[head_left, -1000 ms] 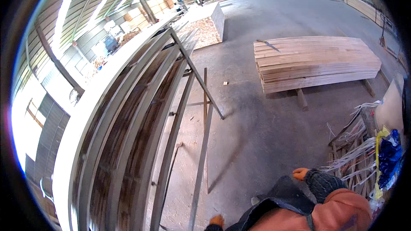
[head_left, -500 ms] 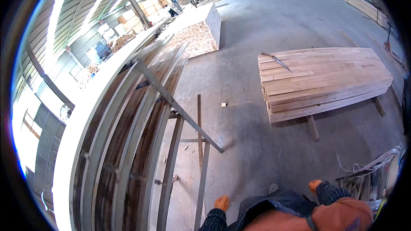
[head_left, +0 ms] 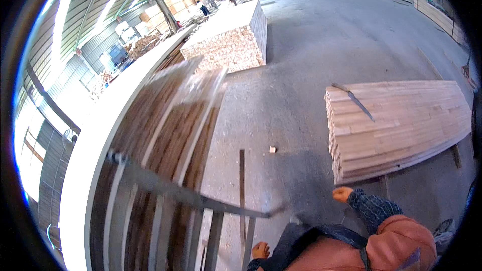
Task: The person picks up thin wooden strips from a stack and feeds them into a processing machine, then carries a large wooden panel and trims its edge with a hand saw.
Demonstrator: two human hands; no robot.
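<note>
Wide, curved view looking down from a person's head inside a large workshop with a bare grey floor point(head_left: 301, 70). The person wears a salmon-coloured top point(head_left: 401, 233) with dark knitted cuffs and a dark apron point(head_left: 329, 233). The right hand point(head_left: 342, 194) is loosely clenched, in front of the body, and appears just below the near left corner of a low stack of pale planks point(head_left: 401, 135); whether it touches the wood cannot be told. The left hand point(head_left: 260, 250) hangs low, close to the body; it is too small in view to tell how far its fingers are closed. It is nearest to a tall metal rack point(head_left: 228, 208), which fills the left side and is partly blurred. Long brown boards point(head_left: 165, 135) sit in the rack in rows between pale strips.

The plank stack lies on the floor to the person's right, raised on timber bearers point(head_left: 456, 155). On its top, near the left end, lies a hand tool with a long blade point(head_left: 356, 103), its handle toward the far left corner and its tip pointing inward. A small wooden block point(head_left: 272, 149) lies on the floor between rack and stack. Farther off stands a larger, squared timber pile point(head_left: 226, 47).
</note>
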